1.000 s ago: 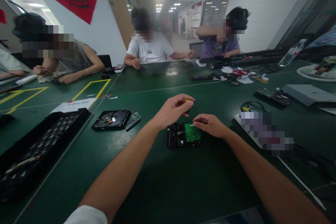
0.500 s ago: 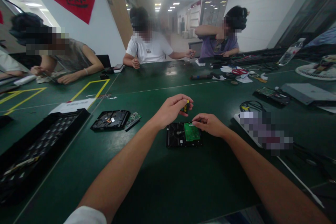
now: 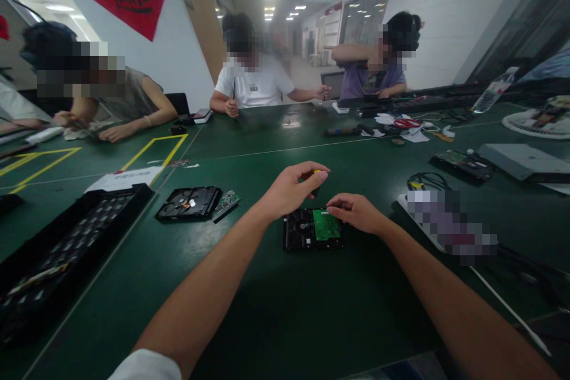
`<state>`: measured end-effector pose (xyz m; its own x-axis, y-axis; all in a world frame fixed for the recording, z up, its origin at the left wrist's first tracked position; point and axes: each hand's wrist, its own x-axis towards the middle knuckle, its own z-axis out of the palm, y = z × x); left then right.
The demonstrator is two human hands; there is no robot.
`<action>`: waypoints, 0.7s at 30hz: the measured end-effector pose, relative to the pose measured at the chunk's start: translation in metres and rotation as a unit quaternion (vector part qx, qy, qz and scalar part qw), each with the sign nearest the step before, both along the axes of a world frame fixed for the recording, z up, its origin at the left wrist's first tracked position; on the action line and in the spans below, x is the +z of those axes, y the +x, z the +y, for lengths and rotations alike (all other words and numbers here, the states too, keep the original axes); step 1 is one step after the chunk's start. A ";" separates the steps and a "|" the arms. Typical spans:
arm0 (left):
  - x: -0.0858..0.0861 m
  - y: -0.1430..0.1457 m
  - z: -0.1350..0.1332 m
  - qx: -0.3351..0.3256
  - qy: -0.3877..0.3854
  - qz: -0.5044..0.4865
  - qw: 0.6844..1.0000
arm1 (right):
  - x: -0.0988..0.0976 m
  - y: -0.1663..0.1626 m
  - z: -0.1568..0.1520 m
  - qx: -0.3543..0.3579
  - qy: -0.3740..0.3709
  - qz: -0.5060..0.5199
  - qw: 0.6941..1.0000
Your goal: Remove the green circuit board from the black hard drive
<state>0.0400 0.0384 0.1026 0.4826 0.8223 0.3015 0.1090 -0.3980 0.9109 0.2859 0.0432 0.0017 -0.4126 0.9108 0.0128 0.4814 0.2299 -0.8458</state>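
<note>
In front of me a hard drive [image 3: 297,231] lies flat on the green table, its green circuit board [image 3: 326,224] facing up. My left hand [image 3: 297,187] is closed around a screwdriver with a yellow and black handle [image 3: 316,172], above the drive's far edge. Most of the handle is hidden by the fingers, and the shaft cannot be made out. At the board's upper right corner, my right hand [image 3: 354,211] has its thumb and fingertips pinched together. Whatever may be between those fingertips is too small to see.
Left of the drive lie another hard drive [image 3: 189,203] and a loose circuit board [image 3: 227,205]. A long black tray [image 3: 73,249] stands farther left. On the right are a blurred-out device [image 3: 445,225], a grey box [image 3: 525,161] and another drive [image 3: 461,164]. Several people sit across the table.
My left hand has turned around the screwdriver handle, the fingers now covering more of it. My right hand and the hard drive have stayed in place.
</note>
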 end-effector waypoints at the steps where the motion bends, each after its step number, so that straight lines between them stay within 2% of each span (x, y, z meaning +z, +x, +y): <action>1: 0.000 0.000 0.000 -0.008 -0.007 -0.009 1.000 | 0.001 0.000 0.000 0.000 0.001 0.000 1.000; 5: 0.000 0.000 0.000 -0.045 -0.034 -0.035 0.998 | 0.003 -0.001 -0.001 0.000 -0.005 -0.005 1.000; 12: 0.001 0.001 0.002 -0.047 -0.114 -0.083 0.989 | 0.002 -0.001 0.000 -0.005 -0.016 -0.003 1.000; 21: -0.001 0.000 0.001 0.013 -0.045 -0.026 0.999 | 0.006 -0.003 -0.003 -0.013 -0.020 -0.006 1.000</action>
<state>0.0402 0.0398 0.1015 0.4471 0.8588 0.2500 0.0699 -0.3123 0.9474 0.2833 0.0403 0.0075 -0.3894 0.9206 -0.0290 0.4966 0.1833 -0.8484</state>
